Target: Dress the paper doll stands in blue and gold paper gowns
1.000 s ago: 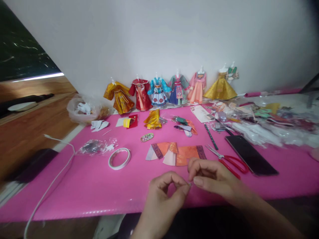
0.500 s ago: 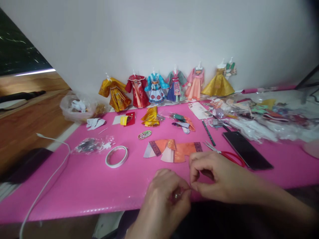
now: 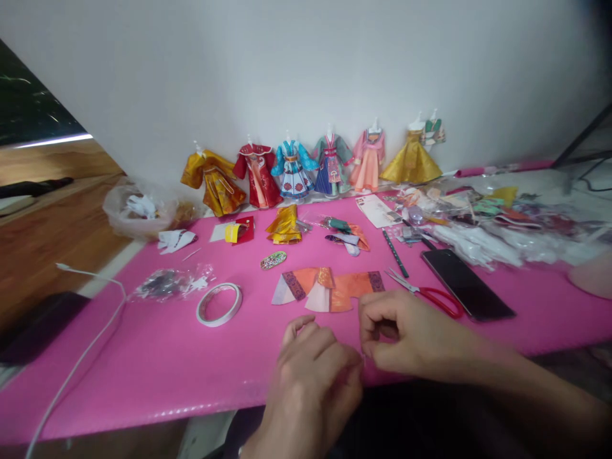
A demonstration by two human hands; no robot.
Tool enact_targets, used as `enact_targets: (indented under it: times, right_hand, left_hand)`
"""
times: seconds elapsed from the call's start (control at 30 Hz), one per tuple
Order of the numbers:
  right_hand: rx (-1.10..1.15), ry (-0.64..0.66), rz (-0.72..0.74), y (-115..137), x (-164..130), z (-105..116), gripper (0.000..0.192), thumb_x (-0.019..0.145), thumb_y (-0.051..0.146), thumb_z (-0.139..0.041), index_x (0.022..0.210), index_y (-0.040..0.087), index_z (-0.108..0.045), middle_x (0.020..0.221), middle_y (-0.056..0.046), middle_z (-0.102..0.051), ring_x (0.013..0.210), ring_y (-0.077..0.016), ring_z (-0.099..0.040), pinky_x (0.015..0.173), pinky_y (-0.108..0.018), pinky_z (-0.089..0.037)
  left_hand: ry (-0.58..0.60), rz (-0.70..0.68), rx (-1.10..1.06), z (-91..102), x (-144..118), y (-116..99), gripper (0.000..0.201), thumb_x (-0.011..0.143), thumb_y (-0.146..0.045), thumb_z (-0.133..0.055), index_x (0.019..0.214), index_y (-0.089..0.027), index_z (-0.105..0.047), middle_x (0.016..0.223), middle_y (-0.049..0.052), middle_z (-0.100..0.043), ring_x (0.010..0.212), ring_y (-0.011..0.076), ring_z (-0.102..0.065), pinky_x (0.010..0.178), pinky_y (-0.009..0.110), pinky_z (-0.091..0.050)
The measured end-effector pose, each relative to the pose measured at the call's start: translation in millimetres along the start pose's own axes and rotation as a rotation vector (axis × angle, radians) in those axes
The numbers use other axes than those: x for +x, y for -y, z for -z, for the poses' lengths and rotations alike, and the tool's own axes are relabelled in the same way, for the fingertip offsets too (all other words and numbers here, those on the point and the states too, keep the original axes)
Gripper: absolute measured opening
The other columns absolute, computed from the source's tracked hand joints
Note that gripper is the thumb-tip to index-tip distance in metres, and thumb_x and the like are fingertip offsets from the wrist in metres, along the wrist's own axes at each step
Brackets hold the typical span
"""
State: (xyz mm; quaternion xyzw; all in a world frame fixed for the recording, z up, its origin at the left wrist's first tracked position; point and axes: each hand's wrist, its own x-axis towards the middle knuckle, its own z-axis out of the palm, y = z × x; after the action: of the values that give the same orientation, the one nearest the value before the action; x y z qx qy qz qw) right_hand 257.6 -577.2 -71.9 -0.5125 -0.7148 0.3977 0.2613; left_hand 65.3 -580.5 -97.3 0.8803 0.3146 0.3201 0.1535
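Observation:
Near the front edge of the pink tabletop, my left hand (image 3: 318,376) is closed in a pinch. My right hand (image 3: 399,335) pinches too, its fingertips close against the left ones. Whatever lies between the fingers is too small or hidden to name. Just beyond the hands lies a small orange doll garment (image 3: 342,293) with purple patterned cuffs and pale panels, flat on the table. Red-handled scissors (image 3: 437,299) rest beyond my right wrist, and a roll of white tape (image 3: 218,305) lies to the left of my left hand.
Several dressed doll forms stand along the wall, among them a blue dress (image 3: 294,169). A phone (image 3: 466,284) and a dark pencil (image 3: 394,254) lie at right, before piled plastic bags (image 3: 497,245). A white cable (image 3: 102,325) crosses the left side. Folded gold cloth (image 3: 284,226) sits mid-table.
The view has shifted slightly, so the table things appear a little further left. My left hand has turned more palm-down, hiding a shiny bit seen earlier in it. Both hands stay pinched close together.

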Motion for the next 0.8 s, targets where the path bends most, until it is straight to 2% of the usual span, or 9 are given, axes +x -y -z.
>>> enact_targets:
  times: [0.2,0.33,0.43,0.53,0.67,0.8]
  right_hand:
    - [0.170,-0.042,-0.156,-4.3,1.6,-6.4,0.010,0.063,0.013,-0.056,0.057,0.019,-0.060,0.053,0.004,-0.054,0.050,-0.0097,-0.043,0.046,-0.022,-0.029]
    - [0.242,0.000,-0.151,-13.1,1.0,0.0,0.009,0.071,0.019,-0.062,0.064,0.018,-0.066,0.056,0.004,-0.054,0.053,-0.0104,-0.044,0.048,-0.023,-0.031]
    - [0.343,0.071,-0.024,-12.3,-2.2,7.3,0.013,0.081,0.028,-0.064,0.082,0.018,-0.073,0.070,0.001,-0.059,0.062,-0.0119,-0.048,0.054,-0.024,-0.034]
    - [0.411,0.135,0.083,-7.3,-5.6,9.5,0.016,0.083,0.030,-0.069,0.094,0.020,-0.074,0.079,0.001,-0.057,0.064,-0.0105,-0.045,0.056,-0.024,-0.033]
    - [0.458,0.129,0.146,-4.9,-6.1,2.7,0.017,0.084,0.036,-0.071,0.088,0.019,-0.073,0.076,0.003,-0.052,0.064,-0.0100,-0.041,0.057,-0.025,-0.030]
    - [0.533,0.130,0.149,-6.1,-3.5,-5.6,0.025,0.084,0.041,-0.070,0.080,0.017,-0.067,0.076,0.002,-0.050,0.066,-0.0109,-0.041,0.058,-0.026,-0.029]
  left_hand:
    - [-0.063,-0.096,0.175,0.7,-2.5,3.5,0.018,0.083,-0.006,-0.057,0.080,-0.022,-0.063,0.065,-0.004,-0.054,0.062,0.0120,-0.050,0.098,0.040,-0.035]
    - [-0.125,-0.113,0.096,4.6,-1.0,2.6,0.018,0.080,-0.004,-0.059,0.080,-0.022,-0.062,0.062,-0.005,-0.055,0.059,0.0112,-0.052,0.098,0.040,-0.036]
    - [-0.147,0.017,-0.192,5.4,-0.2,1.3,0.018,0.080,-0.006,-0.059,0.075,-0.022,-0.060,0.060,-0.006,-0.055,0.057,0.0104,-0.053,0.096,0.038,-0.041]
    - [-0.142,0.230,-0.530,2.1,-1.9,2.3,0.015,0.080,-0.012,-0.064,0.071,-0.023,-0.061,0.063,-0.006,-0.058,0.059,0.0105,-0.055,0.099,0.039,-0.041]
    - [-0.110,0.480,-0.853,-3.1,-5.1,5.2,0.013,0.079,-0.018,-0.069,0.067,-0.022,-0.064,0.065,-0.004,-0.060,0.069,0.0132,-0.057,0.100,0.038,-0.039]
    - [-0.076,0.556,-1.007,-4.4,-6.3,5.9,0.012,0.078,-0.024,-0.071,0.069,-0.020,-0.066,0.071,-0.002,-0.061,0.075,0.0156,-0.056,0.087,0.034,-0.043]
